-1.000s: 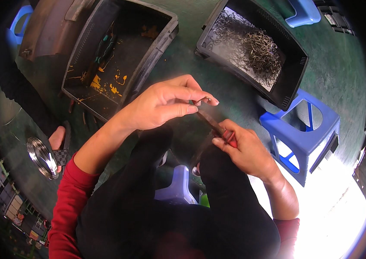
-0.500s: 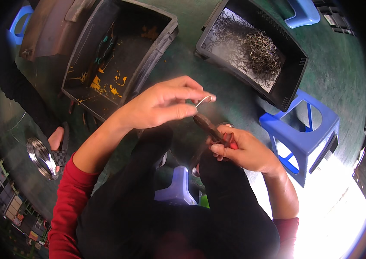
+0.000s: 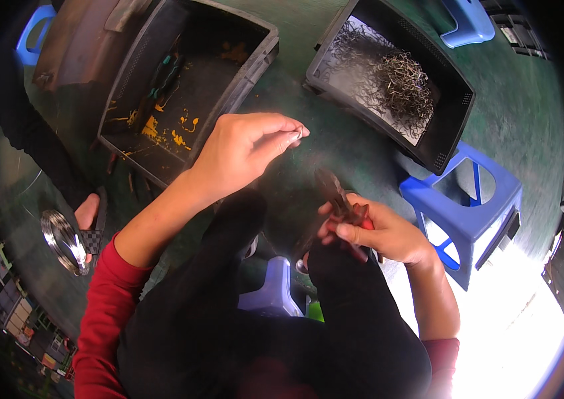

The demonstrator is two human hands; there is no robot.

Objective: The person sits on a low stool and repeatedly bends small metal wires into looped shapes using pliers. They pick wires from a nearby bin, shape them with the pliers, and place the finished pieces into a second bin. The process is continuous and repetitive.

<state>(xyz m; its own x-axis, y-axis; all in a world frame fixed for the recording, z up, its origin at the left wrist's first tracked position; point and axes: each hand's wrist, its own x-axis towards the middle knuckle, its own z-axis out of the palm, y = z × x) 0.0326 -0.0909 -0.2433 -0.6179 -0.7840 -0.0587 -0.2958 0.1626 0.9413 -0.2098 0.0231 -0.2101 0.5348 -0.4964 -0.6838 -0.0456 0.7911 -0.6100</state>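
Note:
My left hand (image 3: 239, 151) is raised near the middle of the view, thumb and fingertips pinched on a small bent wire (image 3: 300, 132), most of it hidden by the fingers. Lower and to the right, my right hand (image 3: 388, 229) grips a pair of pliers (image 3: 330, 186) with red handles, held above my right thigh. Their dark, worn jaws point up and away from me and stand apart from the wire. Beyond the right hand lies a black crate (image 3: 453, 110) holding a tangled heap of bent wire pieces (image 3: 405, 83) on a pale liner.
Another black crate (image 3: 245, 83), at the far left, has yellow stains and green-handled tools (image 3: 164, 76) inside. A blue stool (image 3: 471, 213) stands at the right. A wire coil (image 3: 62, 243) lies at the left beside another person's foot (image 3: 87, 213).
My left hand has drawn the wire away from the pliers, up and slightly left. The pliers have tilted more upright in my right hand, and their handles look more spread.

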